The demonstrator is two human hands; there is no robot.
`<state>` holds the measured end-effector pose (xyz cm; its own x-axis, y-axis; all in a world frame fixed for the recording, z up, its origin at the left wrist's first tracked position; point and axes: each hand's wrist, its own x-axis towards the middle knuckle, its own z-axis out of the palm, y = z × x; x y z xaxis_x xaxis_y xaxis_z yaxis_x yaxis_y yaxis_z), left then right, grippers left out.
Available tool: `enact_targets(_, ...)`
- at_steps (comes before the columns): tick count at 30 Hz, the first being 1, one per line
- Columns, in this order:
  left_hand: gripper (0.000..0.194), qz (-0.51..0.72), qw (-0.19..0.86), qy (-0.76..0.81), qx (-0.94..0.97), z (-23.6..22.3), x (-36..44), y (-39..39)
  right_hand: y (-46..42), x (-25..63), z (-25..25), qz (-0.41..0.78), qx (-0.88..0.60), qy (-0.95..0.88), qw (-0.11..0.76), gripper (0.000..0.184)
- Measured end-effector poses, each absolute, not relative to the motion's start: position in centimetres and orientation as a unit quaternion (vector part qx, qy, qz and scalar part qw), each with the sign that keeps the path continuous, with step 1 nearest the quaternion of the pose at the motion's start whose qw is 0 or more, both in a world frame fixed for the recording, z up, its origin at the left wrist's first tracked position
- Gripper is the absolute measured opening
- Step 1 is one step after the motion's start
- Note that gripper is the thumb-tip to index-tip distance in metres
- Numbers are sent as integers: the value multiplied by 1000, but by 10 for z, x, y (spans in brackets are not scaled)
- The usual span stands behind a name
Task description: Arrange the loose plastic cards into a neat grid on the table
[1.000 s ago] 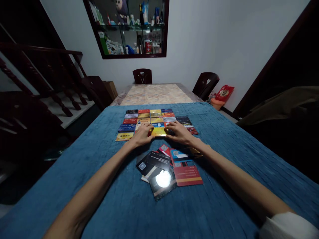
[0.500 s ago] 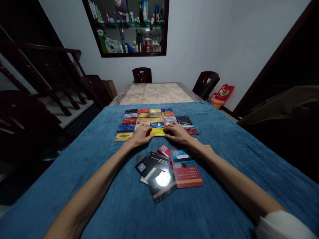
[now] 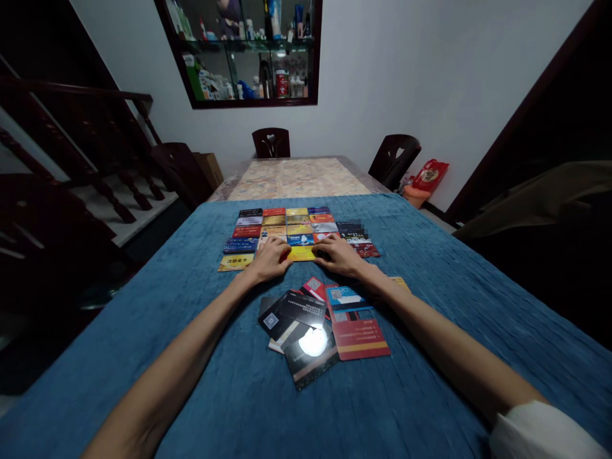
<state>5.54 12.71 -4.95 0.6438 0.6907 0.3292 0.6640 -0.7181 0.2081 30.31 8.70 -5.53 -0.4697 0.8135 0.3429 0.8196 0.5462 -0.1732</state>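
A grid of colourful cards (image 3: 287, 224) lies in rows on the blue cloth (image 3: 191, 287). My left hand (image 3: 271, 259) and my right hand (image 3: 340, 255) rest on the grid's near row, fingers flat and slightly spread. Their fingertips touch the two ends of a yellow card (image 3: 302, 254) that lies between them. Neither hand lifts anything. Nearer to me, under my forearms, a loose pile of cards (image 3: 315, 319) overlaps: black ones (image 3: 295, 310), a red one (image 3: 360, 338) and a blue-and-white one (image 3: 345, 296). A yellow card (image 3: 236, 261) sits at the grid's near left corner.
The blue cloth covers the near part of a long table; its far part (image 3: 299, 177) shows a marbled top. Dark chairs (image 3: 271, 141) (image 3: 394, 158) stand at the far end. A stair railing (image 3: 86, 140) is to the left, and a glass wall cabinet (image 3: 248, 51) behind.
Both hands stay at the ends of the yellow card, shifting only slightly. The view has tilted a little.
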Motion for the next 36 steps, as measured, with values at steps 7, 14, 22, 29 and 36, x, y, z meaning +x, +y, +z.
enact_targets(7, 20, 202, 40, 366, 907, -49, 55, 125, 87, 302, -56, -12, -473, -860, 193, 26)
enact_targets(14, 19, 193, 23, 363, 911, -50, 55, 125, 86, 301, -56, -13, -475, -860, 188, 23)
enact_targets(22, 16, 174, 18, 360, 916, -46, 55, 124, 86, 301, -53, -6, -478, -858, 187, 26)
enact_targets(29, 21, 197, 9, 361, 911, -43, 56, 123, 84, 305, -42, -23, -473, -851, 226, 28)
enact_targets(36, 20, 233, 14, 322, 917, -33, 66, 109, 77, 302, -26, -52, -467, -845, 256, 19)
